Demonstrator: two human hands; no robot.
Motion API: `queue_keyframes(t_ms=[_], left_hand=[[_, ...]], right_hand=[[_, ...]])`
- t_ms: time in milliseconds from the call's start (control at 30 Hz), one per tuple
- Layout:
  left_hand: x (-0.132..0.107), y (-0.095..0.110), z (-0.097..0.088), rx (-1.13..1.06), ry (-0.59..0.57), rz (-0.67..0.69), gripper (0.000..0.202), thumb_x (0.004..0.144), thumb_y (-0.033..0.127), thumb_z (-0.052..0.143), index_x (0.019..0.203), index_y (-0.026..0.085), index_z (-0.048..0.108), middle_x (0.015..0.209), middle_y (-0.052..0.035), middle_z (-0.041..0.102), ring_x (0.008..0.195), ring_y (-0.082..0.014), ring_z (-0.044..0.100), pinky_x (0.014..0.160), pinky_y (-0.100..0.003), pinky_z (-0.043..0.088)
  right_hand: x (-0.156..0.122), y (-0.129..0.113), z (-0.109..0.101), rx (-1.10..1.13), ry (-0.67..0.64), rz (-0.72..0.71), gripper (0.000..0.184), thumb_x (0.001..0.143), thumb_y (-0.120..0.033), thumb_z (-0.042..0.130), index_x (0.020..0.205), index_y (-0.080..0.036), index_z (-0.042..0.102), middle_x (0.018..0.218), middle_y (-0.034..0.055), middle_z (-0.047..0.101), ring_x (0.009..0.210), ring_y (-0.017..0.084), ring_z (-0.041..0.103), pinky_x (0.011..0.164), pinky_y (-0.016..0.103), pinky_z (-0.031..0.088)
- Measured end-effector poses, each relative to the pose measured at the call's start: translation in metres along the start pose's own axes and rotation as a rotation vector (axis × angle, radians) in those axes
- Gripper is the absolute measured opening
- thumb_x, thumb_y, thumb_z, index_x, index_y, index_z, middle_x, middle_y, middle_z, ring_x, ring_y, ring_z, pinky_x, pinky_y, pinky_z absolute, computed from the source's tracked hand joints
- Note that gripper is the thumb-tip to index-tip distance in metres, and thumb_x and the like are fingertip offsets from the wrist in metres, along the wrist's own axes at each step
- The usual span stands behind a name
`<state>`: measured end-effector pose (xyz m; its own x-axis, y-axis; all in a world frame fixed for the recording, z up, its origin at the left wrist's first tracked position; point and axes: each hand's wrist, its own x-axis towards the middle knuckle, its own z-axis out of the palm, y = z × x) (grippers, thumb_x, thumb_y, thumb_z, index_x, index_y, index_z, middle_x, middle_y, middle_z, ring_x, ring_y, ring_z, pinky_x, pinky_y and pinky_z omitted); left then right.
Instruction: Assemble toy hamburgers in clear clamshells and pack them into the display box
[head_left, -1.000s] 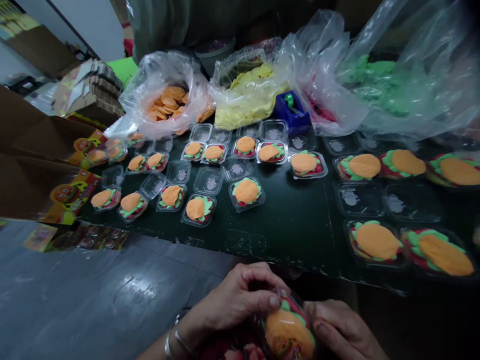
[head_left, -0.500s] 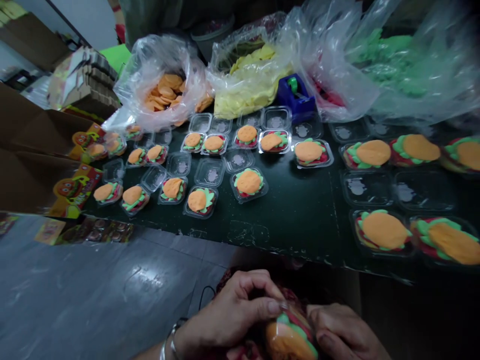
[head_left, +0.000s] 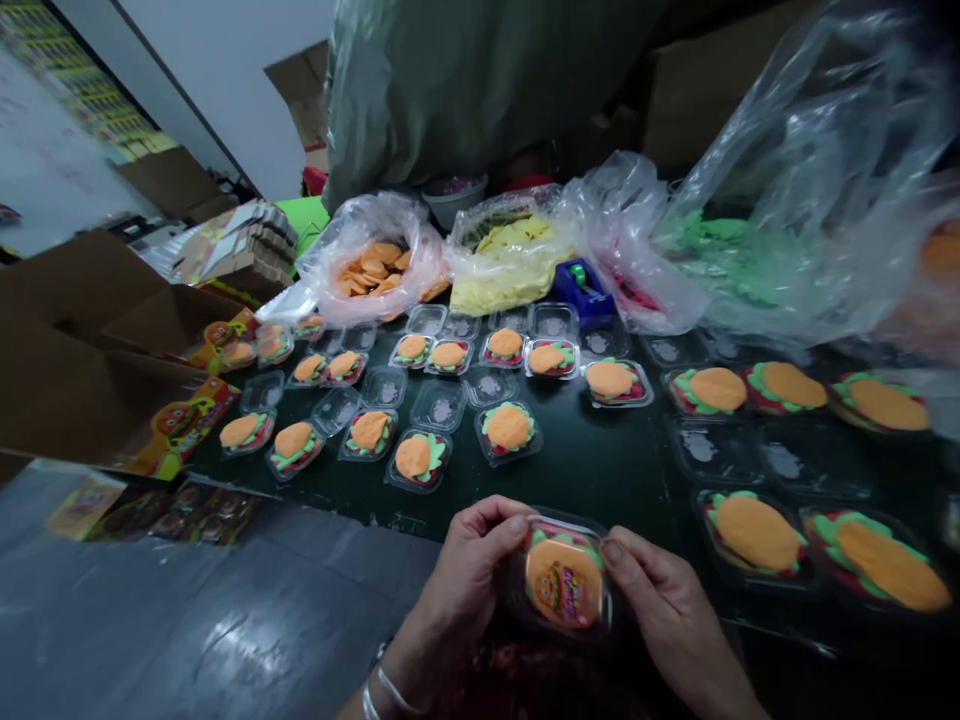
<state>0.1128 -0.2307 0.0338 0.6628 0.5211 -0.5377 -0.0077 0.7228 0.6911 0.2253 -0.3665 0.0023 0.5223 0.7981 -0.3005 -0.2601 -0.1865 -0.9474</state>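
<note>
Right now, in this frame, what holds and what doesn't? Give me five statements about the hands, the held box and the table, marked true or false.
1. The left hand and right hand both hold one clear box. True.
2. The held box is open. False: it is closed.
3. A blue tape dispenser stands beside the bag of yellow pieces. True.
4. Every box in view is shut. False: several open boxes lie on the table.
5. Silver bracelets circle the left hand's wrist. True.
</note>
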Motion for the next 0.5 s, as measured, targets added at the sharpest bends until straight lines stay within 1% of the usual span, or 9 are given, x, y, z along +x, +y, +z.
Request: queue_keyframes(t_ms=[67,133,233,267,333,400,433,467,500], left_hand=[[0.003,0.0,0.001,-0.024,-0.022,-0.021,0.029,0.059,0.028,0.085,0.069,0.011,0.064,0.064,-0.0006,0.062,0.057,-0.0088,0.054,0.058,-0.02,0.042],[0.009,0.002,0.001,-0.033,-0.048,-0.029,0.029,0.06,0.028,0.085,0.068,0.011,0.063,0.064,0.0001,0.061,0.056,-0.0082,0.053,0.057,-0.019,0.042],[0.02,0.009,0.001,0.021,-0.093,-0.031,0.028,0.066,0.031,0.082,0.072,0.012,0.062,0.067,0.0001,0.06,0.058,-0.0081,0.053,0.057,-0.019,0.042],[0.023,0.013,0.001,0.052,-0.11,-0.018,0.027,0.07,0.033,0.079,0.077,0.012,0.063,0.07,-0.0009,0.062,0.061,-0.0088,0.055,0.059,-0.019,0.044],[0.026,0.019,0.001,0.103,-0.154,0.023,0.029,0.076,0.036,0.074,0.092,0.013,0.066,0.085,-0.0045,0.065,0.074,-0.0122,0.06,0.068,-0.022,0.048],[0.024,0.022,0.0,0.142,-0.229,0.045,0.043,0.076,0.035,0.074,0.113,0.018,0.062,0.104,-0.0079,0.065,0.089,-0.0173,0.062,0.075,-0.027,0.05],[0.023,0.021,-0.001,0.16,-0.271,0.034,0.054,0.075,0.033,0.075,0.124,0.021,0.056,0.11,-0.0091,0.064,0.091,-0.0193,0.063,0.075,-0.029,0.052],[0.021,0.02,-0.001,0.176,-0.302,0.015,0.064,0.074,0.031,0.076,0.131,0.023,0.05,0.111,-0.0099,0.063,0.089,-0.02,0.064,0.072,-0.029,0.052],[0.02,0.018,-0.001,0.19,-0.319,-0.004,0.071,0.073,0.03,0.077,0.136,0.023,0.044,0.109,-0.0102,0.064,0.083,-0.0196,0.065,0.067,-0.029,0.052]], right_hand=[[0.008,-0.003,-0.002,0.049,-0.034,0.003,0.048,0.083,-0.06,0.055,0.061,-0.02,0.037,0.061,-0.0046,0.031,0.056,0.01,0.027,0.048,0.021,0.029],[0.02,-0.004,-0.003,0.165,-0.075,0.031,0.048,0.08,-0.058,0.059,0.061,-0.02,0.037,0.06,-0.0051,0.032,0.056,0.009,0.027,0.049,0.021,0.03],[0.043,-0.008,-0.004,0.343,-0.114,0.048,0.046,0.078,-0.055,0.065,0.061,-0.019,0.041,0.058,-0.0057,0.037,0.053,0.008,0.03,0.05,0.021,0.031],[0.05,-0.011,-0.005,0.376,-0.113,0.035,0.045,0.077,-0.054,0.066,0.061,-0.019,0.043,0.057,-0.0058,0.039,0.052,0.008,0.031,0.049,0.021,0.032],[0.059,-0.015,-0.006,0.418,-0.093,0.001,0.043,0.077,-0.051,0.069,0.062,-0.018,0.047,0.057,-0.0056,0.044,0.052,0.008,0.034,0.05,0.021,0.033],[0.062,-0.017,-0.009,0.46,-0.07,-0.02,0.04,0.076,-0.051,0.069,0.064,-0.017,0.051,0.059,-0.0047,0.05,0.053,0.009,0.04,0.052,0.021,0.036],[0.062,-0.017,-0.011,0.472,-0.056,-0.026,0.039,0.076,-0.051,0.069,0.065,-0.017,0.053,0.059,-0.0042,0.052,0.054,0.01,0.043,0.053,0.022,0.038],[0.061,-0.016,-0.012,0.474,-0.04,-0.033,0.038,0.077,-0.051,0.068,0.066,-0.018,0.054,0.06,-0.0038,0.054,0.055,0.011,0.045,0.053,0.022,0.039],[0.06,-0.014,-0.013,0.468,-0.02,-0.043,0.038,0.078,-0.052,0.067,0.067,-0.018,0.054,0.061,-0.0035,0.055,0.057,0.012,0.046,0.054,0.023,0.04]])
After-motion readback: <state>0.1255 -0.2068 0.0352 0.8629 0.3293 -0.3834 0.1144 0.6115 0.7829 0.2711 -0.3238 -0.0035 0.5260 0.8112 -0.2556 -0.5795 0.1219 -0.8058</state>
